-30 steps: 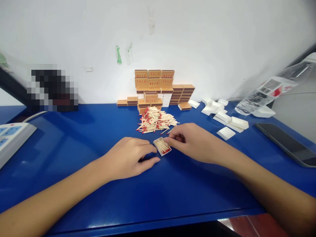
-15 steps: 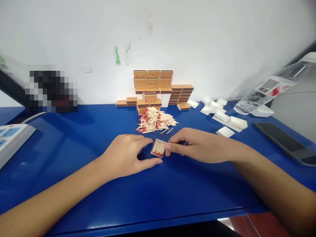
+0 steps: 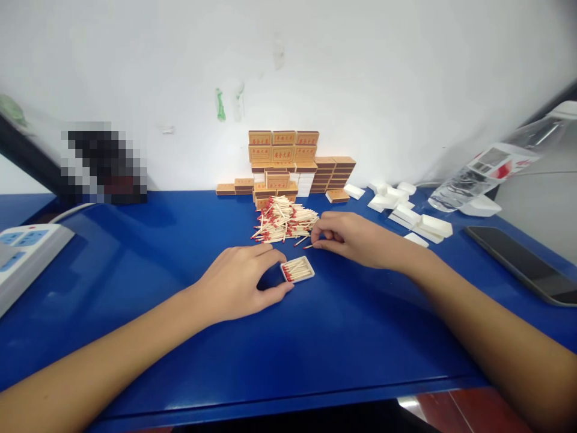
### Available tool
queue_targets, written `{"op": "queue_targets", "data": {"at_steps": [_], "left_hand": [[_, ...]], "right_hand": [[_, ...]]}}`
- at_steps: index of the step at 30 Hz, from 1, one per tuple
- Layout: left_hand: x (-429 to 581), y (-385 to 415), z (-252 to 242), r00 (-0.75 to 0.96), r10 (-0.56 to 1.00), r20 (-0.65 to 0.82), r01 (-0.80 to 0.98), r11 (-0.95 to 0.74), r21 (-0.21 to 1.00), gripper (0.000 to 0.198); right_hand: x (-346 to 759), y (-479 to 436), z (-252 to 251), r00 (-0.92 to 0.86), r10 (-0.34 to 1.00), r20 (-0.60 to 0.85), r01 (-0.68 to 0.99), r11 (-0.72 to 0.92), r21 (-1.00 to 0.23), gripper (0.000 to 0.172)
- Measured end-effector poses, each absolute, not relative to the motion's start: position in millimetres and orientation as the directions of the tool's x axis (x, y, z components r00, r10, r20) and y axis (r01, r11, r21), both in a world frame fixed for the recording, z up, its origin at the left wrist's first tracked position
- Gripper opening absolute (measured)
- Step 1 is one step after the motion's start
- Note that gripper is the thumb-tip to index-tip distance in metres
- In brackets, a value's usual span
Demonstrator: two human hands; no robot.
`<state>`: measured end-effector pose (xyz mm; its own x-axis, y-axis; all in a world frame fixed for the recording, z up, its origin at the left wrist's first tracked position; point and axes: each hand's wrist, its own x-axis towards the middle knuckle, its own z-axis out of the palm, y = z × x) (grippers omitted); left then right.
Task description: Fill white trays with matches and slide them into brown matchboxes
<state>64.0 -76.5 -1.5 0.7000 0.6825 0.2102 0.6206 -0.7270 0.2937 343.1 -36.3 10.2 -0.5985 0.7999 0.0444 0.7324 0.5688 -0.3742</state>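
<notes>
My loosely curved left hand [image 3: 241,282] should brace the tray [image 3: 305,278] at nine o'clock; my right hand [image 3: 336,233], at one, is narrow, match [image 3: 308,246] hold unclear.

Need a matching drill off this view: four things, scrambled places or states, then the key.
1. Matchbox tray holding matches
2. Smartphone
3. Plastic bottle
4. Right hand

A. Black, lying flat on the blue desk
B. At the right edge of the match heap
C. By the left hand's thumb and forefinger
D. Transparent

Pairs: 1-C, 2-A, 3-D, 4-B
</notes>
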Motion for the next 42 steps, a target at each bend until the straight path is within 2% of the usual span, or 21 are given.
{"op": "queue_targets", "data": {"at_steps": [3,8,10,15,22,29,32,36,42], "left_hand": [[63,-75,1,0.696,0.693,0.19,0.632,-0.716,0.297,0.028],[59,-73,2,0.712,0.672,0.2,0.618,-0.737,0.275,0.028],[59,-73,1,0.72,0.662,0.207,0.61,-0.747,0.264,0.028],[57,-72,1,0.729,0.651,0.212,0.606,-0.757,0.244,0.027],[58,-72,2,0.725,0.66,0.197,0.617,-0.75,0.239,0.029],[57,-69,2,0.698,0.694,0.175,0.648,-0.717,0.257,0.033],[56,-68,1,0.705,0.688,0.17,0.641,-0.722,0.259,0.031],[55,-68,-1,0.717,0.673,0.184,0.628,-0.737,0.249,0.032],[55,-68,0,0.727,0.654,0.209,0.613,-0.755,0.234,0.03]], "right_hand": [[334,-43,10,-0.641,0.765,0.055,0.683,0.602,-0.414,0.015],[330,-46,5,-0.621,0.773,0.132,0.684,0.616,-0.389,0.009],[331,-45,3,-0.621,0.771,0.139,0.683,0.619,-0.387,0.012],[331,-41,1,-0.635,0.762,0.129,0.664,0.623,-0.413,0.014],[332,-46,6,-0.602,0.798,0.03,0.729,0.565,-0.387,0.018],[323,-68,24,-0.617,0.782,0.085,0.684,0.587,-0.433,0.019],[312,-75,17,-0.65,0.757,0.067,0.684,0.621,-0.383,0.013],[306,-75,7,-0.655,0.746,0.117,0.689,0.654,-0.313,0.011],[309,-77,14,-0.654,0.743,0.146,0.681,0.661,-0.316,0.006]]}}
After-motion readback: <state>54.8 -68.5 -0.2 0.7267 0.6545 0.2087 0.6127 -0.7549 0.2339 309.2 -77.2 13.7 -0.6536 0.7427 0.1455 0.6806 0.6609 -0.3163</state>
